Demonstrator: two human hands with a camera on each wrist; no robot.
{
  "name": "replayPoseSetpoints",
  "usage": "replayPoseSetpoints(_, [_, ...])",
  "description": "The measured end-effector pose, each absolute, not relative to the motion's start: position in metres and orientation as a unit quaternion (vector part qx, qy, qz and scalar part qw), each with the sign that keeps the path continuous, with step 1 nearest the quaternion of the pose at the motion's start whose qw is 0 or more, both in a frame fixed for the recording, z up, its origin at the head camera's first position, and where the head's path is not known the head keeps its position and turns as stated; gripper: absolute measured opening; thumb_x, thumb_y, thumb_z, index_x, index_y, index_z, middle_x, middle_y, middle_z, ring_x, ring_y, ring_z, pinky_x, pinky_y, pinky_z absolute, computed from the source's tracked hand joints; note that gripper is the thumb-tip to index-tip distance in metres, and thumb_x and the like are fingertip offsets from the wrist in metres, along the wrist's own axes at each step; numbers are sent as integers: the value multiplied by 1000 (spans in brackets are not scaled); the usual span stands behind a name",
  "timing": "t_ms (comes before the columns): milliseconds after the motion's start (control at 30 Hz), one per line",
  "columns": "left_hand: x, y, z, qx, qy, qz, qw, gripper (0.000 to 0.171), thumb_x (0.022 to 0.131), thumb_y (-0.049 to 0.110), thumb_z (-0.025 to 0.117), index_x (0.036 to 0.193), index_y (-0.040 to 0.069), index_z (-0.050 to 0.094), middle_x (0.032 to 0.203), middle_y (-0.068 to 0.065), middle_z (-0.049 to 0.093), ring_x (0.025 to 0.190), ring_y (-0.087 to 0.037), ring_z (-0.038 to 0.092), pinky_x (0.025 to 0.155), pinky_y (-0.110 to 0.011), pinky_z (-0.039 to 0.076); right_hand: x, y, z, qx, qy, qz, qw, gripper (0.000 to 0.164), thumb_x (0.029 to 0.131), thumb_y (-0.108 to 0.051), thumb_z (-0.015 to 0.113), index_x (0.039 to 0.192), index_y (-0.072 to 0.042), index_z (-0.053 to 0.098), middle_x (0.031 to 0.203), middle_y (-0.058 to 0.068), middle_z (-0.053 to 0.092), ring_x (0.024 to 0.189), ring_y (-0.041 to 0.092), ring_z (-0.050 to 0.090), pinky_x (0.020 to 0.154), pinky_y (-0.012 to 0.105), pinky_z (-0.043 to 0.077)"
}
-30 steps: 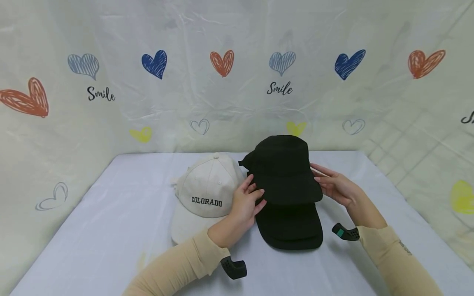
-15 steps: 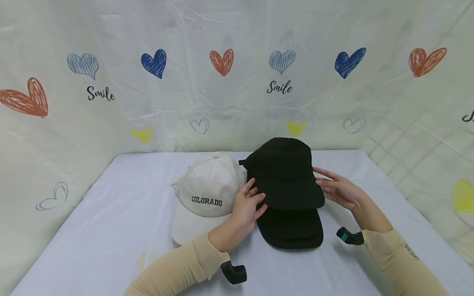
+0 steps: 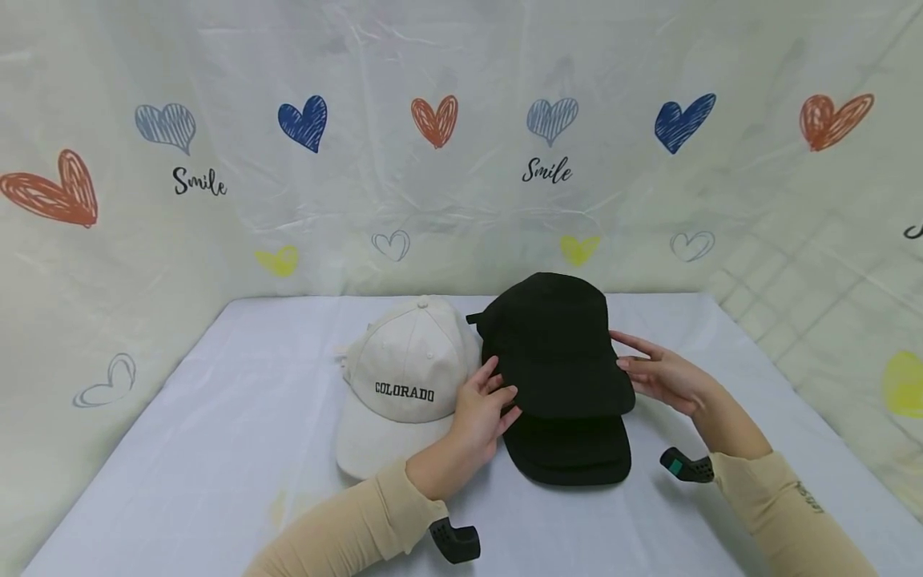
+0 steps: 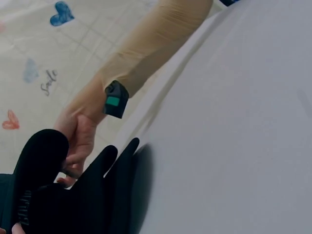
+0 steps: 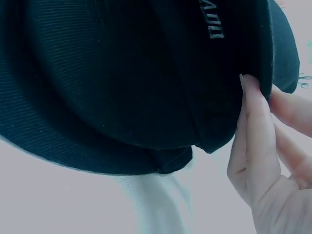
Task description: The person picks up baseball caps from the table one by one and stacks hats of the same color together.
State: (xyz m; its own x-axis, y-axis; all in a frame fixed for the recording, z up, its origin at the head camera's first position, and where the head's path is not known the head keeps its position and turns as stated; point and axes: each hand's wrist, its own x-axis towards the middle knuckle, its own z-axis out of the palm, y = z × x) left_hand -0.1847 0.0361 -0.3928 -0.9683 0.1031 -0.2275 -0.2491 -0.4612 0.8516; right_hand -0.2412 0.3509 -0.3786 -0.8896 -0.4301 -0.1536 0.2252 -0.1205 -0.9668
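Note:
A black cap (image 3: pixel 558 361) is held by its two sides, over more black caps (image 3: pixel 570 457) whose stacked brims point toward me. My left hand (image 3: pixel 476 413) grips the left edge of its brim. On the other side my right hand (image 3: pixel 671 381) pinches the right edge; the right wrist view shows fingertips on both faces of the brim (image 5: pixel 265 53). Light lettering shows on the inside of the held cap. In the left wrist view, the lower brims (image 4: pixel 95 180) stand apart from the upper brim (image 4: pixel 44 151). Crowns of the lower caps are mostly hidden.
Left of the black caps lies an off-white cap (image 3: pixel 404 369) lettered COLORADO, close beside my left hand. A white cloth covers the table (image 3: pixel 238 417). Behind it hangs a pale backdrop (image 3: pixel 476 200) with hearts and the word Smile.
The upper black cap has come down and toward me, its brim covering more of the lower brims. Both hands have moved slightly down with it. The off-white cap has stayed put.

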Motion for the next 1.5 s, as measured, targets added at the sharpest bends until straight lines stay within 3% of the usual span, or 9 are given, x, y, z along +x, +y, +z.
replayPoseSetpoints(200, [-179, 35, -398, -80, 520, 843, 111, 64, 97, -9, 56, 157, 9, 40, 146, -20, 41, 121, -30, 52, 99, -47, 52, -241, 351, -382, -87, 627, -738, 235, 47, 107, 0, 48, 125, -39, 66, 111, 1, 67, 94, 11, 68, 87, 26, 57])
replayPoseSetpoints(433, [-178, 36, -406, -88, 525, 838, 118, 64, 97, -11, 56, 157, 8, 41, 135, -15, 43, 113, -25, 56, 99, -48, 52, -240, 354, -386, -89, 622, -737, 251, 48, 107, 0, 47, 124, -41, 65, 107, 5, 64, 92, 14, 67, 86, 28, 58])
replayPoseSetpoints(1000, [-180, 32, -409, -88, 551, 816, 148, 64, 98, -9, 59, 157, 7, 40, 128, -14, 47, 103, -23, 59, 100, -48, 52, -240, 360, -402, -123, 577, -750, 299, 52, 108, 3, 42, 126, -40, 66, 112, 6, 67, 100, 16, 70, 90, 30, 57])
replayPoseSetpoints(1300, [-181, 31, -414, -86, 587, 793, 139, 65, 97, -9, 61, 157, 10, 43, 126, -11, 51, 96, -20, 58, 91, -41, 57, -241, 361, -407, -131, 606, -723, 306, 53, 107, 3, 45, 138, -40, 49, 117, 6, 62, 103, 16, 68, 90, 31, 57])
replayPoseSetpoints(1500, [-178, 32, -417, -76, 609, 780, 123, 64, 97, -8, 62, 156, 12, 45, 127, -12, 53, 99, -21, 60, 86, -39, 59, -240, 362, -409, -131, 613, -714, 312, 56, 106, 4, 46, 140, -40, 45, 118, 5, 60, 103, 15, 67, 91, 32, 57])
